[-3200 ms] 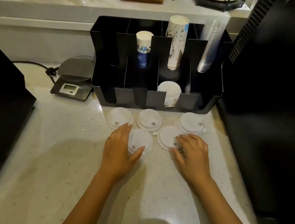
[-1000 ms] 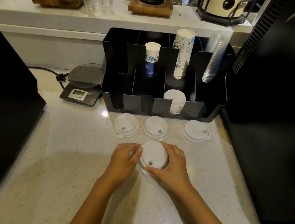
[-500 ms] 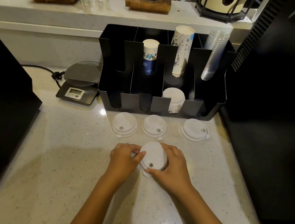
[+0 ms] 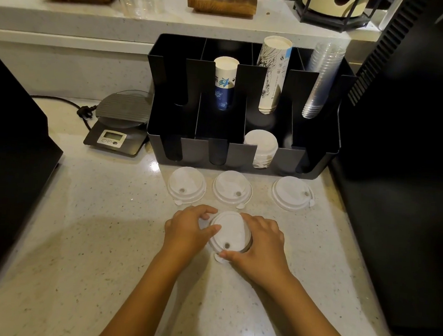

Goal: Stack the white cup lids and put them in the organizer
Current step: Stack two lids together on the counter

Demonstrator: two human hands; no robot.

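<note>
Scanning from the left, I note a dark machine (image 4: 8, 167) at the counter's edge, then a small digital scale (image 4: 117, 125) with a cord, just left of the black organizer (image 4: 316, 159). On the speckled counter (image 4: 90, 237) in front of the organizer lie three single white lids in a row: the left lid (image 4: 186, 185), the middle lid (image 4: 232, 187) and the right lid (image 4: 291, 193), each apart from its neighbour. Nearer to me, the left hand (image 4: 186, 231) curls against the left side of the stacked lids (image 4: 229, 233), thumb on the top rim; the right hand (image 4: 262, 246) wraps the right side, thumb pressing the front tab. Both hands grasp this stack, which rests on the counter, apart from the row. Inside the organizer I see a blue-and-white paper cup stack (image 4: 224, 83), a taller printed cup stack (image 4: 273, 73), a pile of white lids (image 4: 261, 147) in a front compartment, and clear plastic cups (image 4: 320, 82) furthest right. Another dark machine (image 4: 404, 182) stands at the right.
</note>
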